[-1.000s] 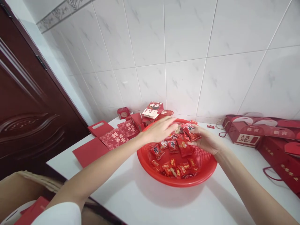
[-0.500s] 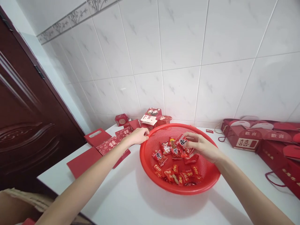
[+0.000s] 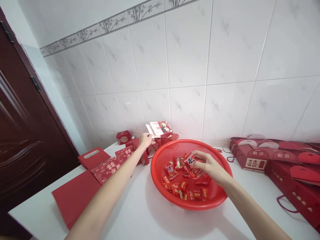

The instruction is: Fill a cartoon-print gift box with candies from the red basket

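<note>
In the head view, a red plastic basket holds several small red wrapped sweets and red packets with large black lettering. My right hand is over the basket, its thumb and fingers closed on a red snack packet with black lettering. Beyond the basket's left rim, my left hand is closed at the lower edge of a small red-and-white paper box with cartoon figures. That box is tilted, its white flap sticking out to the left. The fingertips are partly hidden.
Folded red gift boxes with cord handles stand along the right. An opened red carton lies flat at the left. A small red octagonal box is by the tiled wall. A dark door stands at far left.
My left hand has moved from the basket's rim to the red-and-white box, which has turned and tilted. My right hand keeps the packet over the basket. The view has shifted.
</note>
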Demonstrator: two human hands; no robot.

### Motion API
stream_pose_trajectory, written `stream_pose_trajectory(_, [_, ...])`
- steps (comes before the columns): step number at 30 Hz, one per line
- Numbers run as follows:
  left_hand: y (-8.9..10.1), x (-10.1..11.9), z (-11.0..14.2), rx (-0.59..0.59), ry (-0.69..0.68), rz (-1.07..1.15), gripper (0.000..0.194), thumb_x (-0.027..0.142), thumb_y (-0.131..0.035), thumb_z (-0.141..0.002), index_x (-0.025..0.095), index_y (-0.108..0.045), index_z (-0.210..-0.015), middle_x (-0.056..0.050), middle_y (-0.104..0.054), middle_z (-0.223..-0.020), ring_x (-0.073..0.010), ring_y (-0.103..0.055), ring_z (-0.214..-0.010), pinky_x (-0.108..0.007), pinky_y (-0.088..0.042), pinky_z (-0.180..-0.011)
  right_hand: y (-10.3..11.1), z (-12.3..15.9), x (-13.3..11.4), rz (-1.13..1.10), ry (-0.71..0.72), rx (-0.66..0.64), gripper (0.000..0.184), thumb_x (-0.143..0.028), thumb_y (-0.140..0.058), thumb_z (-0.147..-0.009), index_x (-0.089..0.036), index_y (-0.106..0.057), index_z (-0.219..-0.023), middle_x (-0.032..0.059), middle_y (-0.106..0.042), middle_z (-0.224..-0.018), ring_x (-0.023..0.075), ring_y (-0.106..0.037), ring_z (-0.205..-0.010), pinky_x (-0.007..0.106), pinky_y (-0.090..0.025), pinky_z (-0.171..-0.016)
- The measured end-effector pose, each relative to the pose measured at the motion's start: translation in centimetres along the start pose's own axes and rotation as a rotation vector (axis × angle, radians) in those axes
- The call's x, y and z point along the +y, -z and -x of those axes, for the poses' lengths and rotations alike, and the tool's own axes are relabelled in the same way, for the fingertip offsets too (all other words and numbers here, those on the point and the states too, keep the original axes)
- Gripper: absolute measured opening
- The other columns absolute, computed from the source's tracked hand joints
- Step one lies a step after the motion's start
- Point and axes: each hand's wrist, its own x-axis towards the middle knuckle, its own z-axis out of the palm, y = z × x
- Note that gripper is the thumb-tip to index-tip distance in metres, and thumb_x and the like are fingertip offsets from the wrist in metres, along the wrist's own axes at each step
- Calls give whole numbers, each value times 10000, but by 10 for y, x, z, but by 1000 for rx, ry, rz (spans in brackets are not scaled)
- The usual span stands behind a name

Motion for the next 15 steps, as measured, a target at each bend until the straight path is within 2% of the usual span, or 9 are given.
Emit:
stream_pose_trajectory(2, [19,13,-1,105,-87,55,232,243,-518,-954,122,-716,-942,-34,-716,-752,-183,-703,-752,-260,-542,-668,0,-1,-1,-15,16,21,200,-308,-712,-743,-212,-644,-905,16,-653,-929,169,-627,-803,243,-558,-589])
stream_pose_trajectory(5, [55,37,5,229,-229,127,247,298,-529,-902,148,-725,-899,-36,-733,-818,-183,-685,-814,-236,-526,-691,3,-4,-1,-78,21,93,242,-343,-749,-713,-207,-640,-881,10,-648,-887,153,-606,-746,235,-534,-569])
stream_pose_trajectory(7, [80,52,17,280,-311,173,238,333,-564,-859,160,-724,-891,-33,-734,-853,-173,-673,-811,-233,-529,-687,6,-6,-1,-121,25,137,272,-361,-769,-692,-209,-646,-880,18,-661,-888,159,-610,-748,233,-520,-554])
stream_pose_trajectory(8, [93,59,26,275,-407,230,216,331,-614,-815,163,-724,-893,-30,-729,-833,-172,-668,-779,-242,-534,-671,7,-6,-2,-135,29,149,280,-367,-777,-684,-211,-652,-880,24,-671,-898,167,-617,-764,236,-520,-556])
stream_pose_trajectory(10, [118,67,50,239,-574,297,262,311,-719,-723,204,-726,-962,7,-707,-761,-156,-651,-703,-251,-543,-657,9,-6,-3,-145,38,166,281,-371,-784,-676,-217,-667,-879,32,-690,-928,183,-630,-807,245,-528,-573])
stream_pose_trajectory(12, [140,69,76,170,-664,276,288,325,-762,-720,256,-739,-998,30,-665,-660,-143,-608,-598,-257,-521,-589,10,-4,-6,-141,38,182,268,-371,-785,-668,-220,-680,-863,34,-697,-937,192,-634,-831,249,-531,-581])
stream_pose_trajectory(13, [148,67,89,116,-709,216,206,321,-772,-726,268,-758,-925,18,-679,-669,-153,-614,-595,-268,-515,-570,11,-3,-8,-140,36,188,266,-368,-787,-660,-219,-686,-856,34,-697,-930,192,-634,-828,250,-530,-578])
stream_pose_trajectory(15, [158,61,115,-95,-798,42,53,320,-739,-786,296,-785,-791,-12,-720,-715,-174,-638,-630,-282,-500,-556,10,-1,-12,-149,38,193,285,-362,-798,-641,-216,-698,-863,38,-693,-921,192,-629,-815,254,-532,-571])
